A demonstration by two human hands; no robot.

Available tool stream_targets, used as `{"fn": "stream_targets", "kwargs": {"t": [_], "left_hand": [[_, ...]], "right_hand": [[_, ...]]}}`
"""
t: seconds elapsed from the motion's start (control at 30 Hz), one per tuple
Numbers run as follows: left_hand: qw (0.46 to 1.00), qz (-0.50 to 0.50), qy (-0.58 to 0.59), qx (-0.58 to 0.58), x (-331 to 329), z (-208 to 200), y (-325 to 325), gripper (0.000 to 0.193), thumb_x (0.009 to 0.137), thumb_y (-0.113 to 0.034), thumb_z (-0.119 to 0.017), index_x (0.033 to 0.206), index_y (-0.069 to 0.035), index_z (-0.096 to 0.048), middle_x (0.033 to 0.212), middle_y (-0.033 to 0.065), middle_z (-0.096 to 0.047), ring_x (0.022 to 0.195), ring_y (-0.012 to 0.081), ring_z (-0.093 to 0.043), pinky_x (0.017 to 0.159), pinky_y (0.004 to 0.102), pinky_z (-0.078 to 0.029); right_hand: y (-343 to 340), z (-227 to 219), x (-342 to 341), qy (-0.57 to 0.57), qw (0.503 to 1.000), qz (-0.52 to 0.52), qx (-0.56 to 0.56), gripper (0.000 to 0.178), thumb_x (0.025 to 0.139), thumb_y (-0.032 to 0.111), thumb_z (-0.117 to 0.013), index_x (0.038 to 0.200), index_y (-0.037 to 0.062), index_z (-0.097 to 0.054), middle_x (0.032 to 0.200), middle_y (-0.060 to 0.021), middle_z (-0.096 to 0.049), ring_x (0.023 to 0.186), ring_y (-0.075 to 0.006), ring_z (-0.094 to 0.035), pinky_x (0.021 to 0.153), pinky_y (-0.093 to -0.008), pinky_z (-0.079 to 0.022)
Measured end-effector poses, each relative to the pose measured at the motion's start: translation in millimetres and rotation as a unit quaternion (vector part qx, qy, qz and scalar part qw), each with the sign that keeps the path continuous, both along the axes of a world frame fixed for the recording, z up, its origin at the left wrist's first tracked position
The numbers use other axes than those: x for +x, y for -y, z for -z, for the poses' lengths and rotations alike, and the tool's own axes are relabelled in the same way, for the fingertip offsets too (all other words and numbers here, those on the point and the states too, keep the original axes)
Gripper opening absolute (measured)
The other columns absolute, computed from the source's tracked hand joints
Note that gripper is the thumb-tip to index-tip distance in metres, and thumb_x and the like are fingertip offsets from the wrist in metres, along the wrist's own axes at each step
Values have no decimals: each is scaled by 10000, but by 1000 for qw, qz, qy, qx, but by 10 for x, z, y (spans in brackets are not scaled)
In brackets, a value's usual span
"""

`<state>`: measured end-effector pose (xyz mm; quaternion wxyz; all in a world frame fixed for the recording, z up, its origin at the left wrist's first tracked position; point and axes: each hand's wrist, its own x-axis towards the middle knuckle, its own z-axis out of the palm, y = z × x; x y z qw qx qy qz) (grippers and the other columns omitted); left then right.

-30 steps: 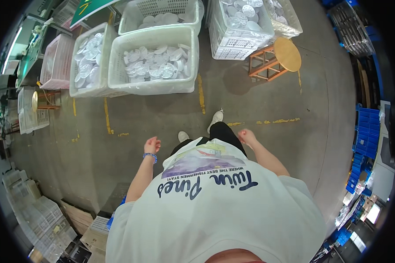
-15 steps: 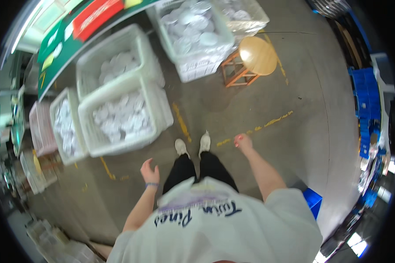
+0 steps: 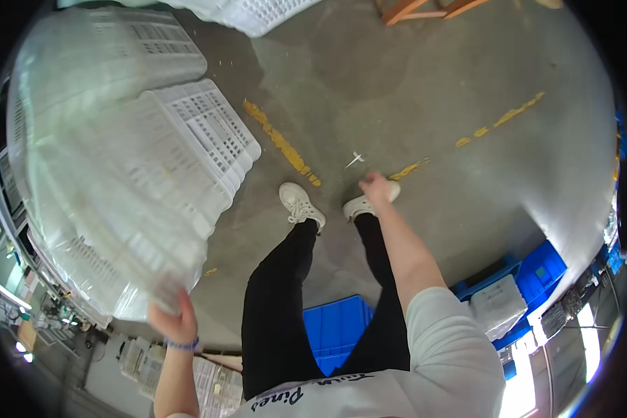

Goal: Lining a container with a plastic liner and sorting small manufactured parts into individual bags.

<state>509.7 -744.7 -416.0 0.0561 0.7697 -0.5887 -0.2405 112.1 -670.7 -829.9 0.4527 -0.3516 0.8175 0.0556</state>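
My left hand (image 3: 174,319), with a blue band at the wrist, is at the near corner of a stack of white perforated plastic baskets (image 3: 198,129). Clear plastic film (image 3: 129,296) hangs over that corner. Blur smears the left fingertips, so whether they grip the film or rim cannot be told. My right hand (image 3: 377,189) reaches down in front of my right shoe (image 3: 359,206); its fingers look loosely bent and apart, with nothing visible in them. Just beyond it, apart from the fingers, a small thin white piece (image 3: 355,159) lies on the grey floor.
Another white basket (image 3: 265,14) and wooden stool legs (image 3: 432,8) stand at the far side. Worn yellow tape (image 3: 279,143) marks the floor. A blue bin (image 3: 338,324) shows between my legs; more blue bins (image 3: 543,268) stand at the right.
My view has dropped closer to the floor as I bend down. My left hand has come to the basket corner. My right hand has lowered toward the small white piece, and my feet have moved apart.
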Motion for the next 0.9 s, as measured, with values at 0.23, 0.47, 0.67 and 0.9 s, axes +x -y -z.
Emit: {"fn": "stream_targets", "kwargs": {"t": [0.23, 0.47, 0.67, 0.9], "left_hand": [[995, -77, -5, -67, 211, -25, -454, 355, 842, 24, -544, 1187, 71, -480, 1148, 183, -556, 1016, 235, -561, 867, 318, -444], [993, 64, 70, -70, 158, 21, -168, 336, 806, -10, -576, 1129, 34, -496, 1038, 171, -599, 937, 275, -602, 791, 381, -478], [995, 47, 92, -4, -1, -345, 203, 278, 721, -210, -659, 882, -9, -554, 707, 168, -568, 653, 369, -564, 573, 434, -450], [991, 38, 79, 103, 120, -311, 23, 339, 758, -306, -632, 1001, -77, -570, 974, 123, -599, 977, 275, -551, 808, 421, -445]], "right_hand": [[512, 1176, 631, -149, 982, 119, 12, 357, 686, 267, -684, 973, 96, -557, 965, -155, -593, 922, -330, -589, 803, -418, -478], [547, 444, 822, -2, 998, 26, -58, 264, 658, 228, -680, 852, 90, -565, 871, -129, -600, 865, -304, -593, 760, -401, -481], [338, -1352, 352, 139, 985, 45, -97, 189, 766, 222, -687, 782, 38, -646, 611, -22, -591, 555, -94, -540, 506, -271, -433], [1001, -4683, 235, 228, 974, -2, -1, 140, 810, 166, -615, 770, 32, -597, 585, -33, -567, 447, -99, -530, 394, -235, -381]]}}
